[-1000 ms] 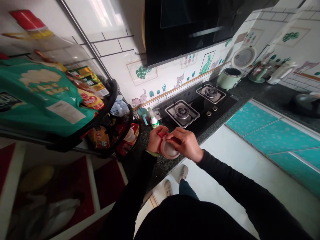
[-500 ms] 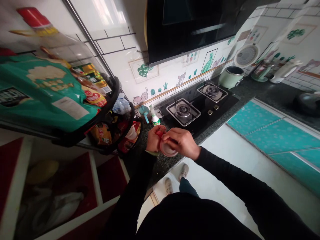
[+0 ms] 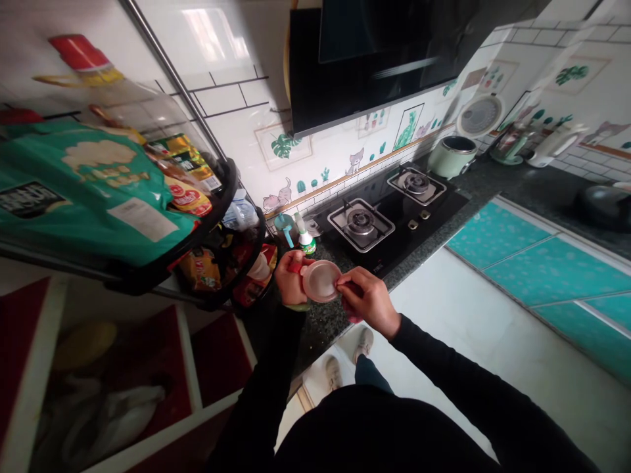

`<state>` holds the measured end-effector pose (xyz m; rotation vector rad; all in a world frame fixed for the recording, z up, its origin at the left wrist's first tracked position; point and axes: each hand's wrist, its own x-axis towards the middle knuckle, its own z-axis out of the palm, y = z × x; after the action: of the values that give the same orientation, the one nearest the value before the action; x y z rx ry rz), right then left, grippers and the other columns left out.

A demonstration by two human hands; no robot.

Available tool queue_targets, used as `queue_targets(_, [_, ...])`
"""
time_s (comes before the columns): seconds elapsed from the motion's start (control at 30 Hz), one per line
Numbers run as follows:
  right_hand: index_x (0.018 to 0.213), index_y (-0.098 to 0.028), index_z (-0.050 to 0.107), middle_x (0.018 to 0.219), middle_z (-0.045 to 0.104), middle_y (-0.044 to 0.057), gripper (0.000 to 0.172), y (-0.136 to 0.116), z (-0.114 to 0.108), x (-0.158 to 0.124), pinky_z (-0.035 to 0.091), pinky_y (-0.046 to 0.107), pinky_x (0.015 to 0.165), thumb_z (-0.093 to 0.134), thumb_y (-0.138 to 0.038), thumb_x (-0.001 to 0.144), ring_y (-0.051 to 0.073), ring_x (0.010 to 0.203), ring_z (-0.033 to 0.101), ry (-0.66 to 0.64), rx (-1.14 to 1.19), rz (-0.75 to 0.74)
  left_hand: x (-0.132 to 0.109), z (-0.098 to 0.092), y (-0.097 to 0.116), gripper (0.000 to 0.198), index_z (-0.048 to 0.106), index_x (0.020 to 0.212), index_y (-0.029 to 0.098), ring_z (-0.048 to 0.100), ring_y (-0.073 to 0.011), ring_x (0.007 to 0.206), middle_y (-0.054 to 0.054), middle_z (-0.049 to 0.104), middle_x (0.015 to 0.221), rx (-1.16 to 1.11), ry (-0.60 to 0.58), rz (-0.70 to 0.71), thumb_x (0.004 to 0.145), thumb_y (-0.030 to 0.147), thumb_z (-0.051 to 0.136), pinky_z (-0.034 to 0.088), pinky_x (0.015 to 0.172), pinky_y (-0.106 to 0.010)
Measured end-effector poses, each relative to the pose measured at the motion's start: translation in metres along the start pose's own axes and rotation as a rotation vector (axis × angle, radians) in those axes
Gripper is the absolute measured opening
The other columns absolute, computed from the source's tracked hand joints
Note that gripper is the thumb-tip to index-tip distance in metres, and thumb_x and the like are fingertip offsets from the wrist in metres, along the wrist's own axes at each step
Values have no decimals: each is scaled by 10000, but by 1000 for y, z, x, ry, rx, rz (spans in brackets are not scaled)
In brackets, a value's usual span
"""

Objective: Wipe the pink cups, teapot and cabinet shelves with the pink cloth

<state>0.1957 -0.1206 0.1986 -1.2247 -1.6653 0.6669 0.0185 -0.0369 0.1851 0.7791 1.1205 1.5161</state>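
Holding a round pink dish (image 3: 320, 281) up above the bench (image 3: 323, 332), with its inner face toward the camera. Grasping it by the left side with the fingers of the left hand (image 3: 290, 282), around a red piece (image 3: 297, 266) at its edge. Pinching with the fingers of the right hand (image 3: 365, 301) at the right rim; cannot tell whether gripping it. Standing near a green-and-white bottle (image 3: 307, 244), with a stove (image 3: 362, 223) farther right and a packed rack (image 3: 197, 289) on the left.

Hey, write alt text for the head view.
A left hand holds a round, pink-rimmed object, with the right hand at its edge, above a dark counter. Beyond are a two-burner stove and a green cooker, lid open.
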Motion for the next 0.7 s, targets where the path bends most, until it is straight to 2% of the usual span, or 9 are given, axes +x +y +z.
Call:
queue_targets(0.07, [967,-230,725,961,708,42,111,-3,-4,8,544,283,779,644,-305,982,165,845,692,-9,38,3,-2,4,1,492,613,791,174,592,-126,502,-4,682,584,-10,38,44,668,595,836,454,532,-239])
queue_targets(0.17, [955,-230,715,970,726,41,112,-10,-7,27,550,300,833,664,-328,969,181,895,698,75,51,-22,-7,11,1,452,631,815,173,603,-126,526,-11,699,610,57,49,137,731,583,803,468,558,-242])
queue_targets(0.27, [946,-225,702,981,716,51,106,-20,6,35,541,310,843,650,-313,971,185,893,683,161,-60,-49,-11,18,0,399,643,850,182,606,-120,546,-5,708,636,101,52,191,797,561,755,484,597,-244])
queue_targets(0.37, [963,-238,691,994,707,53,115,-25,22,29,530,351,919,606,-306,999,196,927,679,85,-152,-152,-11,19,-1,388,623,828,196,589,-114,519,15,681,612,68,91,190,797,562,750,470,579,-238])
queue_targets(0.43, [987,-247,694,1012,706,55,131,-22,25,28,522,360,943,588,-319,1015,201,955,681,25,-171,-205,-10,17,0,378,620,813,199,593,-116,520,18,673,611,75,97,195,800,552,752,460,573,-235])
queue_targets(0.53, [973,-234,697,980,690,59,148,-17,20,35,520,304,812,594,-333,1015,185,876,669,106,-202,-134,-10,14,3,346,639,823,195,633,-129,576,11,688,629,91,87,228,812,522,752,485,627,-243])
queue_targets(0.6, [955,-227,689,966,682,59,147,-17,20,37,513,290,777,592,-322,1013,178,851,661,153,-208,-109,-10,13,4,341,644,823,193,629,-128,571,9,689,620,88,93,230,810,516,753,487,628,-243])
queue_targets(0.7, [981,-234,682,1023,697,65,143,-23,27,29,528,292,835,571,-312,1025,182,935,674,48,-172,-229,-11,11,3,361,631,815,196,601,-122,526,13,678,603,65,105,178,794,534,757,464,571,-234])
